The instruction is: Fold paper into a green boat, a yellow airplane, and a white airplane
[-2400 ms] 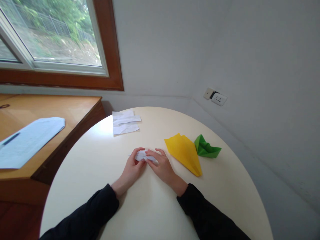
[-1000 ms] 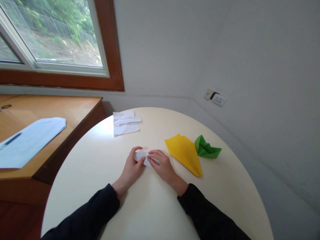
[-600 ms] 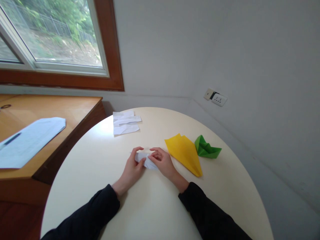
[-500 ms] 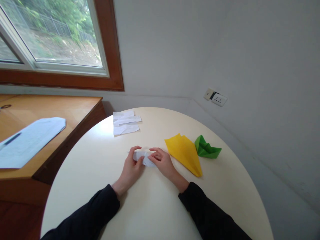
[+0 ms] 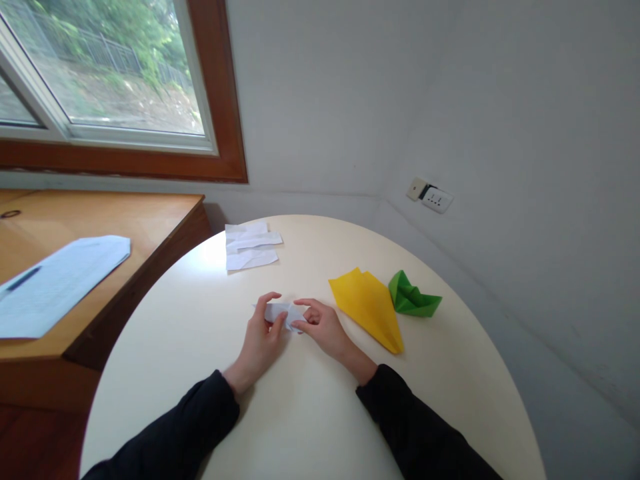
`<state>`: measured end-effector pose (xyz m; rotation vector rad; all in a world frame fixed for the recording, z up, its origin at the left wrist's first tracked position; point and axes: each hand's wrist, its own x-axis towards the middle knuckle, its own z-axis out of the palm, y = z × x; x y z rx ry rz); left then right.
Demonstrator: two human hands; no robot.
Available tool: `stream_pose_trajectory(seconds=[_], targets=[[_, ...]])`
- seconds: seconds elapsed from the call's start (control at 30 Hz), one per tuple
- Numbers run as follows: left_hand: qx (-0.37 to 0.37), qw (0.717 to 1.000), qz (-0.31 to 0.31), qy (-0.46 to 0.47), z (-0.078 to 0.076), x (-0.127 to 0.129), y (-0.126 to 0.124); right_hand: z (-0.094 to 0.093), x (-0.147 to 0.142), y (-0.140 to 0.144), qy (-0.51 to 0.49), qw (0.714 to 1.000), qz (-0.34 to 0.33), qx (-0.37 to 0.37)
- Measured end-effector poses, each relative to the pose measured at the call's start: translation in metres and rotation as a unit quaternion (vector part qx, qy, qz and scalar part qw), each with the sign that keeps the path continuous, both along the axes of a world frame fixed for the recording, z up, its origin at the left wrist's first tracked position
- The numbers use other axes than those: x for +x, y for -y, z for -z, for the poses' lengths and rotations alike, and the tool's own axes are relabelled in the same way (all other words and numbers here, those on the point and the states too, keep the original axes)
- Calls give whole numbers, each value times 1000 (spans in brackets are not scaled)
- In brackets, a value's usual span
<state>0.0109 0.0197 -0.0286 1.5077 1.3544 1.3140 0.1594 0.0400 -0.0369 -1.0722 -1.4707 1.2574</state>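
A small folded piece of white paper [image 5: 277, 311] is between my two hands, low over the round table. My left hand [image 5: 263, 339] is closed on its left part, thumb in front and forefinger curled over the far edge. At the paper's right end, my right hand [image 5: 324, 327] grips it between thumb and curled fingers. Part of the paper is hidden behind my fingers. To the right of my right hand lies a folded yellow paper [image 5: 367, 307], and beside it a green paper boat [image 5: 415, 297].
Torn white paper strips [image 5: 253, 247] lie at the far left of the round cream table [image 5: 300, 413]. A wooden desk [image 5: 150, 223] at left bears papers [image 5: 75, 280] with a pen [image 5: 24, 278]. A wall with a socket [image 5: 437, 199] stands behind the table.
My right thumb and fingers have shifted slightly on the right end of the white paper, which now looks more folded and narrower there. My left hand stays nearly in place.
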Motion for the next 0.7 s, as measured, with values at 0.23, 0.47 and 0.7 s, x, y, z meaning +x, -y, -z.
stream_pose_trajectory(seconds=[0.23, 0.47, 0.7], targets=[[6, 1000, -6, 28, -3, 1, 1, 2, 0, -1, -12, 1000, -6, -3], [-5, 988, 38, 153, -7, 3, 2, 1, 0, -2, -55, 998, -3, -19], [-8, 975, 27, 220, -11, 1, 1, -1, -1, -5, -114, 992, 42, -29]])
